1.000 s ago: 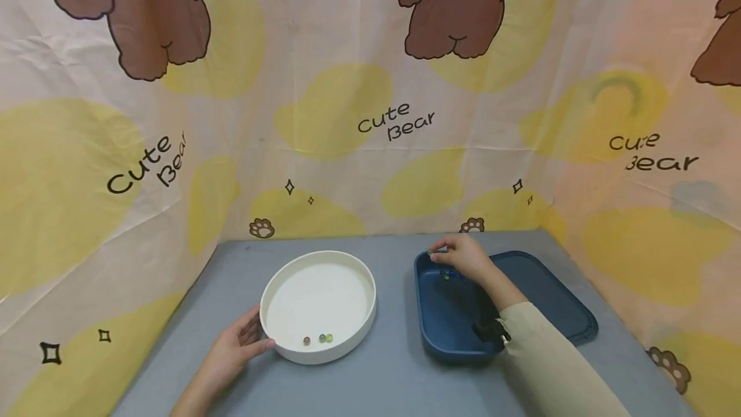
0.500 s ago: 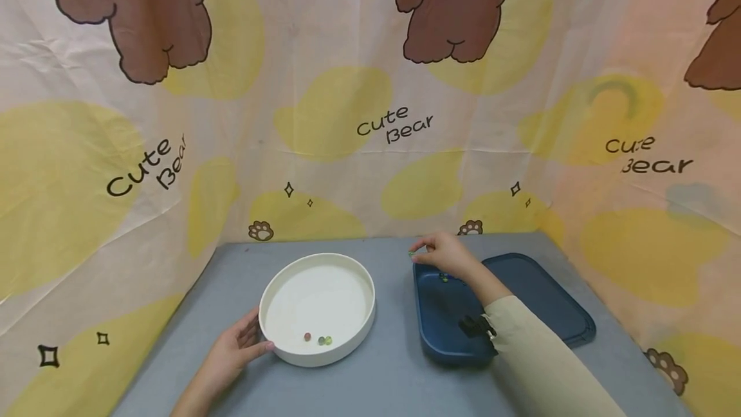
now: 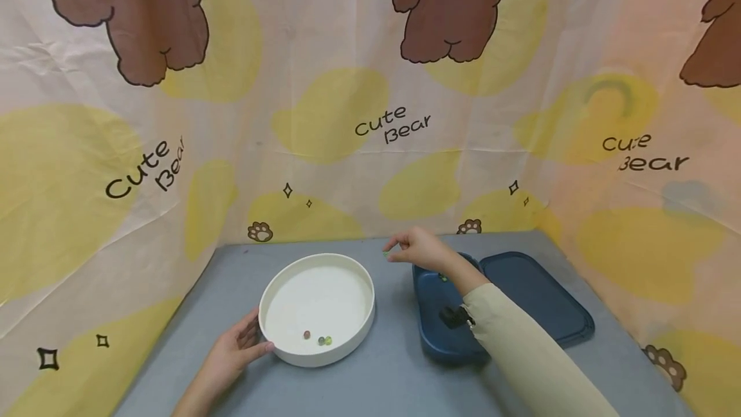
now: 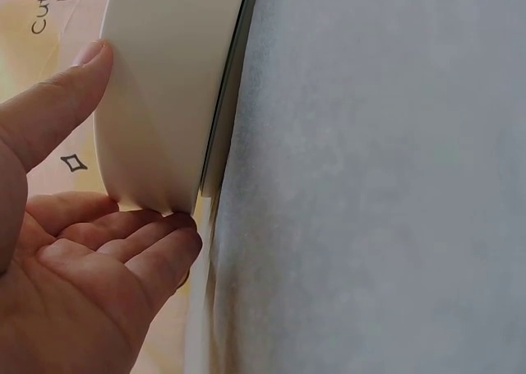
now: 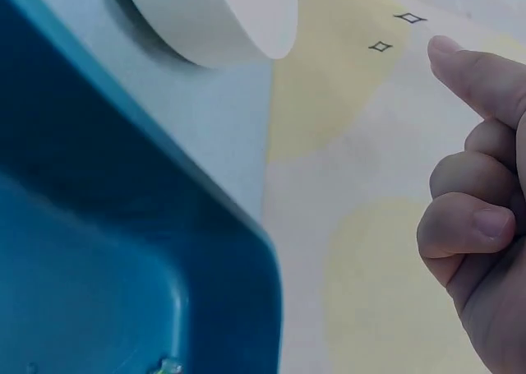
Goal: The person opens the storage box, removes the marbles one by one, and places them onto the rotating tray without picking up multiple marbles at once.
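Observation:
My left hand (image 3: 231, 349) rests against the outer wall of a round white tray (image 3: 370, 324). In the left wrist view its thumb touches near the rim and its fairly straight fingertips touch the wall lower down. Inside the tray lie a reddish-brown marble (image 3: 307, 334), a grey-green marble (image 3: 321, 341) and a yellow-green marble (image 3: 329, 340). Between thumb and forefinger my right hand (image 3: 419, 250) pinches a small green marble (image 3: 386, 253), above the table between the tray and a deep blue box (image 3: 428, 340). Marbles (image 3: 443, 277) in the box are partly hidden by the right forearm.
A flat dark blue lid (image 3: 538, 295) lies on the grey table (image 3: 393, 385), right of the box and partly behind the sleeve (image 3: 521, 333). Behind the table hangs a cloth (image 3: 324, 114) printed with bears.
My right hand has moved left with the green marble, from the box's far left corner out past its edge. The reddish-brown marble has shifted slightly. The left hand stays at the tray.

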The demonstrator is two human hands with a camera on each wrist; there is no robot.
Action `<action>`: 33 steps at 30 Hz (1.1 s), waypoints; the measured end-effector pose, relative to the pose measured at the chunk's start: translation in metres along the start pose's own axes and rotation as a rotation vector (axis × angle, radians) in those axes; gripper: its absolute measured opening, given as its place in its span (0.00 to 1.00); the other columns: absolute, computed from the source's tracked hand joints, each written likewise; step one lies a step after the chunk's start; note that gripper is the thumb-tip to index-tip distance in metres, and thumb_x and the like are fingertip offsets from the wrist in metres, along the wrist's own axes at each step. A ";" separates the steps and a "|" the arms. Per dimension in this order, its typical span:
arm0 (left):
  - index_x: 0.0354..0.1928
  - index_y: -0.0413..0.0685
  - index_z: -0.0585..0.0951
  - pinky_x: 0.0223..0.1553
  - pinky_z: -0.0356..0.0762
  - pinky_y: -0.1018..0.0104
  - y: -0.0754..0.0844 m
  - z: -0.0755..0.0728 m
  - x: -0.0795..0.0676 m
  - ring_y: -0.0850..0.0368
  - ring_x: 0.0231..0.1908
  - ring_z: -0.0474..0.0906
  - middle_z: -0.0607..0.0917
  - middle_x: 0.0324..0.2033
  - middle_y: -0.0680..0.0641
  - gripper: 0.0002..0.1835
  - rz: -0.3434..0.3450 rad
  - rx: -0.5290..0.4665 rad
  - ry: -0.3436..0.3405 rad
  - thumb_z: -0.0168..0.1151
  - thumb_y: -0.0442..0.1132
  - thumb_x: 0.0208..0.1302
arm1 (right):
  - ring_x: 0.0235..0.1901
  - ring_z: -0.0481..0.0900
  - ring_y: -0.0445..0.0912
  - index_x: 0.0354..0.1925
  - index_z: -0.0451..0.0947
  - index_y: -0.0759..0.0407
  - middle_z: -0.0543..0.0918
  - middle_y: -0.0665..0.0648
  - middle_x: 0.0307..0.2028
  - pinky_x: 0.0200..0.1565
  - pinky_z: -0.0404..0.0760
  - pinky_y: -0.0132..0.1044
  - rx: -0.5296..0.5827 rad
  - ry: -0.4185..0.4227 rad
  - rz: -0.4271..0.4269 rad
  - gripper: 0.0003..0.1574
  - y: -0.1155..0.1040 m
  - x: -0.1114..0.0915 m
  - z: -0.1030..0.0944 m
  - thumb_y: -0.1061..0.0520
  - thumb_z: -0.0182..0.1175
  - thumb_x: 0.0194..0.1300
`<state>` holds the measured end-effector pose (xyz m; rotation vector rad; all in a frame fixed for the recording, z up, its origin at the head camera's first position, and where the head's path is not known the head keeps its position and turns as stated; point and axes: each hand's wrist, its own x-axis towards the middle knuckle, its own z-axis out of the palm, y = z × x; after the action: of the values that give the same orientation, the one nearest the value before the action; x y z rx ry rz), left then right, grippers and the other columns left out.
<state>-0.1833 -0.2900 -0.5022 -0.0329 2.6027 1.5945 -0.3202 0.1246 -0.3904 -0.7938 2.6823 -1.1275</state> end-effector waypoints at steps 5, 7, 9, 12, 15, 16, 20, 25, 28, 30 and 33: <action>0.74 0.43 0.55 0.67 0.64 0.52 0.000 0.001 0.001 0.43 0.71 0.56 0.58 0.72 0.38 0.55 0.001 -0.005 -0.001 0.75 0.51 0.48 | 0.12 0.54 0.43 0.42 0.85 0.43 0.62 0.48 0.11 0.20 0.65 0.33 -0.014 -0.022 -0.020 0.10 -0.005 0.009 0.002 0.48 0.67 0.60; 0.74 0.43 0.55 0.66 0.65 0.52 0.000 0.000 0.002 0.42 0.70 0.57 0.58 0.72 0.38 0.55 0.005 -0.001 -0.002 0.75 0.52 0.49 | 0.12 0.56 0.43 0.42 0.85 0.42 0.64 0.49 0.11 0.21 0.66 0.33 -0.027 -0.029 -0.022 0.10 -0.009 0.014 0.003 0.48 0.67 0.60; 0.74 0.43 0.55 0.66 0.66 0.52 0.001 0.001 0.002 0.42 0.70 0.58 0.58 0.72 0.37 0.55 0.010 -0.004 -0.003 0.75 0.51 0.49 | 0.13 0.58 0.43 0.41 0.85 0.41 0.65 0.50 0.12 0.20 0.65 0.33 -0.042 -0.037 -0.026 0.09 -0.013 0.017 0.004 0.48 0.67 0.61; 0.74 0.44 0.56 0.66 0.66 0.53 0.001 0.002 0.002 0.43 0.70 0.59 0.60 0.72 0.38 0.54 0.012 -0.007 0.002 0.75 0.51 0.49 | 0.16 0.61 0.43 0.41 0.84 0.39 0.71 0.50 0.16 0.20 0.65 0.34 -0.063 -0.053 -0.050 0.08 -0.019 0.023 0.006 0.50 0.67 0.61; 0.74 0.44 0.56 0.66 0.66 0.52 0.001 0.002 0.001 0.44 0.70 0.58 0.60 0.72 0.38 0.54 0.008 -0.006 0.003 0.75 0.51 0.49 | 0.17 0.62 0.43 0.41 0.84 0.38 0.72 0.49 0.17 0.21 0.66 0.33 -0.080 -0.064 -0.087 0.08 -0.025 0.028 0.011 0.49 0.66 0.62; 0.74 0.44 0.56 0.66 0.65 0.52 0.001 0.002 0.001 0.44 0.70 0.58 0.59 0.72 0.38 0.54 0.003 -0.001 0.004 0.75 0.51 0.49 | 0.17 0.62 0.43 0.41 0.84 0.38 0.72 0.49 0.16 0.20 0.66 0.33 -0.081 -0.063 -0.099 0.08 -0.027 0.030 0.012 0.49 0.66 0.62; 0.74 0.44 0.56 0.67 0.64 0.52 0.001 0.000 -0.001 0.43 0.71 0.57 0.59 0.72 0.39 0.54 -0.004 0.010 0.007 0.75 0.52 0.49 | 0.15 0.61 0.42 0.42 0.84 0.37 0.70 0.50 0.13 0.20 0.66 0.31 -0.092 -0.053 -0.146 0.08 -0.034 0.039 0.021 0.48 0.66 0.62; 0.74 0.45 0.56 0.66 0.64 0.54 0.003 -0.002 -0.001 0.44 0.71 0.58 0.59 0.72 0.40 0.54 -0.003 0.008 0.008 0.75 0.53 0.48 | 0.19 0.64 0.42 0.41 0.85 0.40 0.73 0.49 0.18 0.21 0.67 0.32 -0.130 -0.106 -0.151 0.08 -0.042 0.051 0.031 0.49 0.67 0.61; 0.74 0.45 0.56 0.67 0.64 0.54 0.003 -0.001 -0.001 0.44 0.71 0.58 0.59 0.72 0.40 0.55 -0.006 0.008 0.008 0.75 0.53 0.48 | 0.20 0.64 0.41 0.42 0.85 0.43 0.73 0.50 0.19 0.21 0.66 0.31 -0.138 -0.138 -0.135 0.09 -0.045 0.060 0.036 0.50 0.66 0.62; 0.74 0.44 0.55 0.66 0.64 0.54 0.003 -0.001 -0.001 0.44 0.71 0.58 0.59 0.72 0.39 0.55 -0.003 0.008 0.007 0.75 0.53 0.49 | 0.20 0.64 0.41 0.42 0.85 0.46 0.72 0.50 0.19 0.21 0.66 0.31 -0.134 -0.140 -0.125 0.10 -0.046 0.065 0.041 0.51 0.67 0.61; 0.74 0.43 0.56 0.66 0.64 0.54 0.003 0.001 -0.002 0.43 0.71 0.58 0.59 0.72 0.39 0.54 0.000 0.005 0.005 0.75 0.52 0.49 | 0.21 0.65 0.40 0.42 0.86 0.46 0.74 0.48 0.21 0.21 0.67 0.30 -0.158 -0.136 -0.117 0.10 -0.044 0.072 0.048 0.51 0.68 0.60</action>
<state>-0.1810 -0.2880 -0.4992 -0.0373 2.6104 1.5897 -0.3484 0.0319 -0.3883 -1.0256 2.6650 -0.8561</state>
